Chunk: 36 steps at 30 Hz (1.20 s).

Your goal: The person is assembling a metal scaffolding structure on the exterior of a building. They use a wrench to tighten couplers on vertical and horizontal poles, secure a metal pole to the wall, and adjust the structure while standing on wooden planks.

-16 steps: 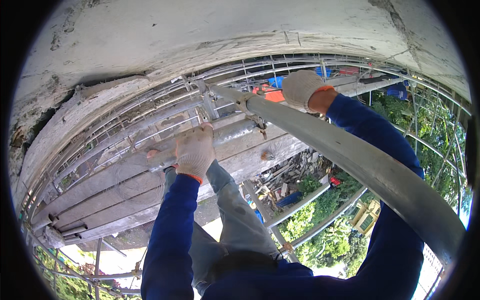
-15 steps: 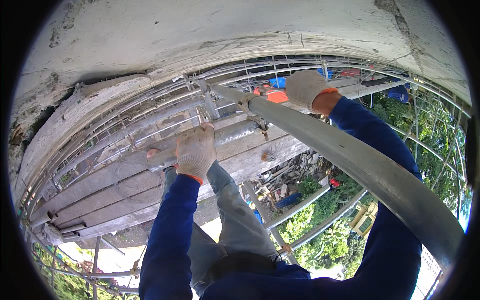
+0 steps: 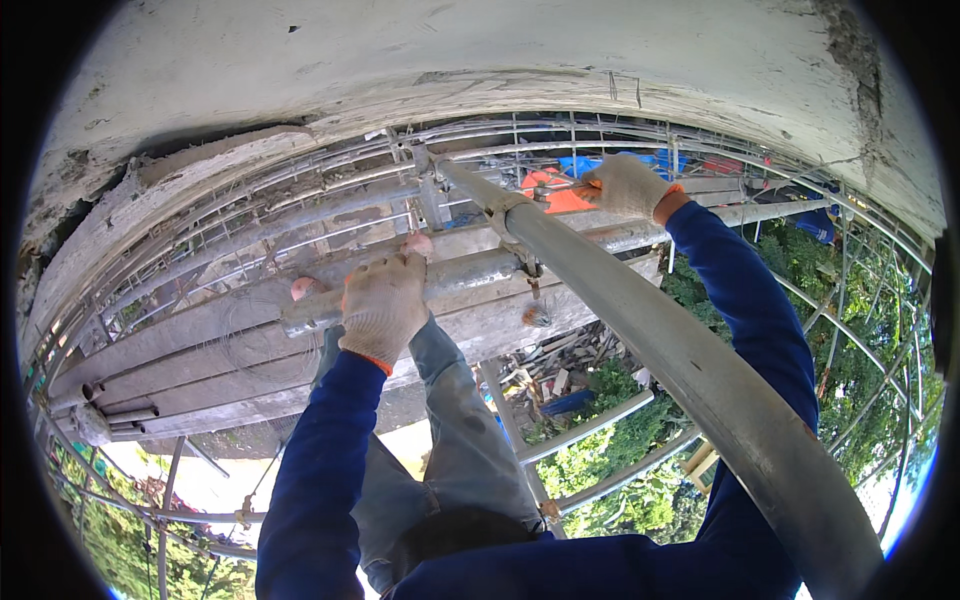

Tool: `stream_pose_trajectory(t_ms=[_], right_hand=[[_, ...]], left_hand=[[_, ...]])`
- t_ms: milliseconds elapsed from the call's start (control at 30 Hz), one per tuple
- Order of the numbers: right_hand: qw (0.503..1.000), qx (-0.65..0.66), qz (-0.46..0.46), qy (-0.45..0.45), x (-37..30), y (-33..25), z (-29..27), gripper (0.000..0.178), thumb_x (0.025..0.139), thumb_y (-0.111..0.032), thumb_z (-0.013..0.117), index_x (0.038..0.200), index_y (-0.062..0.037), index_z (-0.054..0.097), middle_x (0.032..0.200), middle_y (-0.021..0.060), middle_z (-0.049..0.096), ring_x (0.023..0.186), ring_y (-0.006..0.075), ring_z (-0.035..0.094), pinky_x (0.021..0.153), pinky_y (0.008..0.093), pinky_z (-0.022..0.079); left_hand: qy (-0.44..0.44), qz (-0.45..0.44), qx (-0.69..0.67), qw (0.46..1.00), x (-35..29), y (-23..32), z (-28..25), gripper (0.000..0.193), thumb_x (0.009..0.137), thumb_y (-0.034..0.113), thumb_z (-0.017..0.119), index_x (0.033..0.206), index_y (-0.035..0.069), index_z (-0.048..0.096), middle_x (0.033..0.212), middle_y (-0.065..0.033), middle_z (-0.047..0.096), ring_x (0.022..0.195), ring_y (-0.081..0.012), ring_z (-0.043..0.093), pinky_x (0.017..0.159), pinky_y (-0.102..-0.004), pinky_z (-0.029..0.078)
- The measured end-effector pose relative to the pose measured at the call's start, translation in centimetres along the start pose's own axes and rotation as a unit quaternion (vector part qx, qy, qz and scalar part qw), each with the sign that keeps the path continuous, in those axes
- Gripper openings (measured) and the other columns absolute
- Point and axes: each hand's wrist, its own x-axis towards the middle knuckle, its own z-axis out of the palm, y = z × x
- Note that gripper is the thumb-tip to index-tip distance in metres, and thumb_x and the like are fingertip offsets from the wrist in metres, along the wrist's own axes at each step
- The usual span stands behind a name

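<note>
Left hand (image 3: pixel 385 305): you hold the horizontal pipe (image 3: pixel 465 275), fingers wrapped around it | Right hand (image 3: pixel 630 188): your fingers look curled beyond the diagonal tube (image 3: pixel 640 325), its grip cannot be told | Done: coupler (image 3: pixel 523 256) sits at pipe-tube crossing | Remaining: its tightness cannot be judged

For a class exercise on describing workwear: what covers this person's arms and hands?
The left hand and right hand wear off-white knitted gloves, edged in orange at the wrist. Long, deep blue sleeves cover both arms; no marking can be made out on them.
</note>
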Motion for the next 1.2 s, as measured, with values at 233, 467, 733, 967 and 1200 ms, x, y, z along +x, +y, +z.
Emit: stream_pose_trajectory(t_ms=[233,467,733,967,1200], right_hand=[[0.987,0.096,-0.070,0.111,2.9,0.5,5.2,0.041,0.099,-0.046,0.057,0.087,-0.0106,0.075,0.074,0.0181,0.068,0.068,0.0412,0.065,0.062,0.0510,0.050],[0.978,0.092,-0.142,0.122,4.6,1.8,5.8,0.034,0.097,-0.038,0.062,0.084,-0.0086,0.071,0.075,0.0158,0.067,0.070,0.0388,0.065,0.060,0.0471,0.050],[0.982,0.087,-0.143,0.090,4.7,1.3,5.1,0.027,0.096,-0.034,0.063,0.089,-0.0096,0.071,0.080,0.0144,0.069,0.074,0.0379,0.067,0.064,0.0463,0.052],[0.989,0.135,0.049,-0.023,4.5,-0.7,4.5,0.047,0.101,-0.047,0.053,0.088,-0.0094,0.077,0.077,0.0188,0.070,0.076,0.0391,0.068,0.068,0.0469,0.054],[0.983,-0.019,0.174,-0.052,-0.2,-5.6,-1.6,0.059,0.101,-0.056,0.046,0.090,-0.0086,0.078,0.082,0.0189,0.073,0.081,0.0390,0.072,0.074,0.0497,0.056]], left_hand=[[0.028,0.016,-0.006,0.999,0.0,-0.1,0.0,0.037,0.074,0.019,0.076,0.107,0.007,0.066,0.096,-0.0103,0.072,0.094,-0.0277,0.072,0.082,-0.0417,0.056],[0.008,0.000,-0.011,1.000,-0.3,0.0,0.3,0.037,0.077,0.025,0.078,0.107,0.009,0.065,0.097,-0.0102,0.072,0.097,-0.0283,0.072,0.086,-0.0420,0.056],[0.060,0.022,-0.004,0.998,-0.3,-0.1,0.4,0.031,0.071,0.018,0.075,0.099,0.008,0.068,0.088,-0.0097,0.072,0.086,-0.0268,0.073,0.076,-0.0409,0.056],[0.091,0.034,-0.006,0.995,-0.3,-0.3,0.8,0.029,0.074,0.014,0.071,0.101,0.007,0.066,0.086,-0.0101,0.071,0.086,-0.0265,0.073,0.074,-0.0409,0.056],[0.103,0.051,-0.022,0.993,-0.6,-0.7,1.1,0.026,0.084,0.014,0.064,0.108,0.006,0.065,0.092,-0.0115,0.072,0.092,-0.0269,0.073,0.076,-0.0426,0.058]])
